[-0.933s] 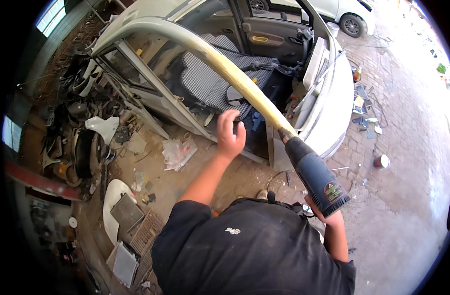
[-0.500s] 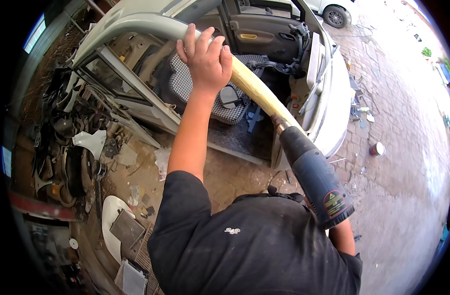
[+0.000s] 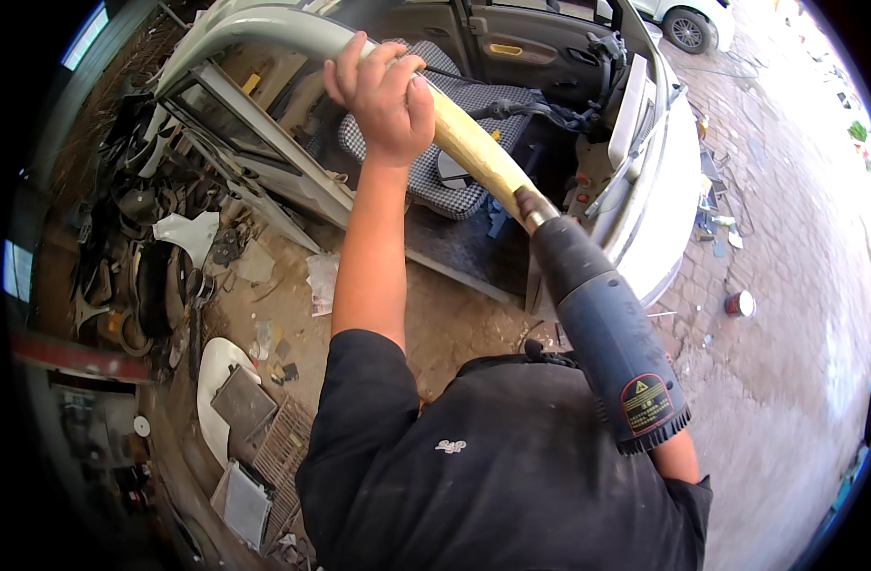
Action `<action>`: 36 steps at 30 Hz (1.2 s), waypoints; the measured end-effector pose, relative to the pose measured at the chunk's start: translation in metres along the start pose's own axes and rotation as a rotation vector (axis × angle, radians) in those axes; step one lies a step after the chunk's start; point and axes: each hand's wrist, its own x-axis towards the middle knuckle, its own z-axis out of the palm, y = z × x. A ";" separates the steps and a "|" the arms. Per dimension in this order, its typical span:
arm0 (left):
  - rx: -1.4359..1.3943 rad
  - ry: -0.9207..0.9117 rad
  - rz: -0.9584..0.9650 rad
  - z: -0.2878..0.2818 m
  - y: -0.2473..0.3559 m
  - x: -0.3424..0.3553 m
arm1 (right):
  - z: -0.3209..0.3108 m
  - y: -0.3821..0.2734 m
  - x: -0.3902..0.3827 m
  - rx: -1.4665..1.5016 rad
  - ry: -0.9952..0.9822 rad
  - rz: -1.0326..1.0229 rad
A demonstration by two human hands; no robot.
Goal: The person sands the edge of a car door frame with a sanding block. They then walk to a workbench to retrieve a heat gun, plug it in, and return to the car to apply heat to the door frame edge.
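A pale car pillar (image 3: 307, 24) curves across the top of the view, and a stretch of it has a rough yellow surface (image 3: 475, 147). My left hand (image 3: 383, 105) rests on the pillar at the upper end of that stretch, its fingers spread and laid over the edge. A dark blue heat gun (image 3: 611, 319) points up and left, its metal nozzle (image 3: 537, 211) at or very close to the lower end of the yellow stretch. Behind the gun's body my right hand is hidden; only my right forearm (image 3: 678, 457) shows, reaching to where the gun's handle would be.
Inside the car are a checkered seat (image 3: 454, 195) with a mirror (image 3: 451, 171) on it and loose wiring. Dark car parts (image 3: 150, 285) pile up at left. A radiator-like panel (image 3: 240, 400) lies nearby. A can (image 3: 740, 305) stands on the paving at right.
The heat gun's nozzle has shifted slightly up and left along the pillar. My left hand keeps its place on the pillar. The whole view has moved a little.
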 end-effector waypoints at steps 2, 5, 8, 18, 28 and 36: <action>-0.008 0.010 -0.001 0.003 0.003 0.002 | -0.005 -0.006 0.006 0.276 -0.018 0.122; 0.034 -0.005 -0.012 -0.002 0.003 0.001 | -0.015 -0.028 0.014 0.342 -0.112 0.133; 0.068 -0.037 -0.023 -0.002 0.006 0.000 | -0.017 -0.022 0.017 -0.140 -0.192 -0.115; 0.095 -0.107 -0.018 -0.006 0.010 0.003 | -0.024 0.022 0.006 0.089 -0.102 0.057; 0.106 -0.249 -0.001 -0.018 0.030 -0.024 | -0.008 -0.030 0.010 0.577 -0.192 0.262; -0.020 -0.570 0.333 -0.036 0.022 0.018 | -0.014 -0.006 0.012 -0.026 -0.236 -0.243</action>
